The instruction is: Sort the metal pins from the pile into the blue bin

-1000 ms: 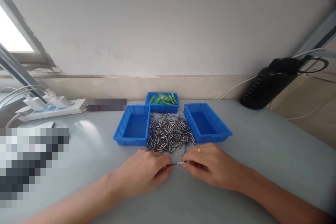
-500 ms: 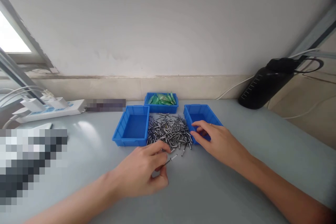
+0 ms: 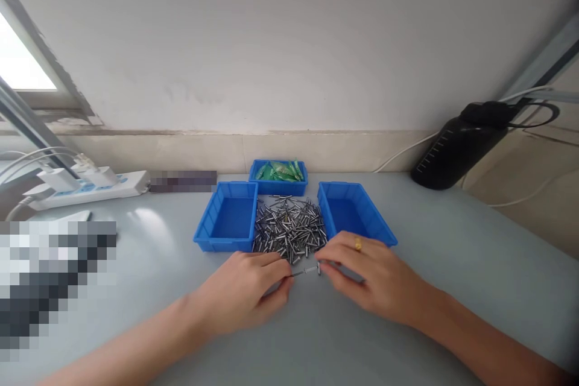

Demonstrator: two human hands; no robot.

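Taking the heap of rivets as the middle of the clock, the bare grey table (image 3: 289, 350) runs nearest, at 6 o'clock. The left hand (image 3: 246, 289) lies at 7 o'clock, thumb and forefinger pinched on the thin dark stem of a single rivet (image 3: 310, 269), whose pale end points to 3 o'clock. That rivet sits just off the heap, between 5 and 6 o'clock, in the gap between the two hands. The right hand (image 3: 375, 268), wearing a gold ring (image 3: 358, 244), is at 4 o'clock, its thumb and forefinger slightly parted around the pale end; a second small rivet (image 3: 319, 269) shows crosswise at those fingertips, and I cannot tell whether they grip either piece. Beyond the fingers is the heap (image 3: 292, 226) itself, grey metal pieces lying every which way. A blue left tray (image 3: 228, 246) stands beside it at 9 o'clock and a blue right tray (image 3: 371, 211) at 3 o'clock, the latter's near corner partly hidden by the right hand. At 12 o'clock a smaller back tray (image 3: 283, 188) holds green packets (image 3: 280, 170). Farther out, a white power strip (image 3: 131, 181) with plugs lies towards 10 o'clock, and a black bottle (image 3: 456, 148) leans in view at 2 o'clock, with the pale wall (image 3: 289, 60) behind everything
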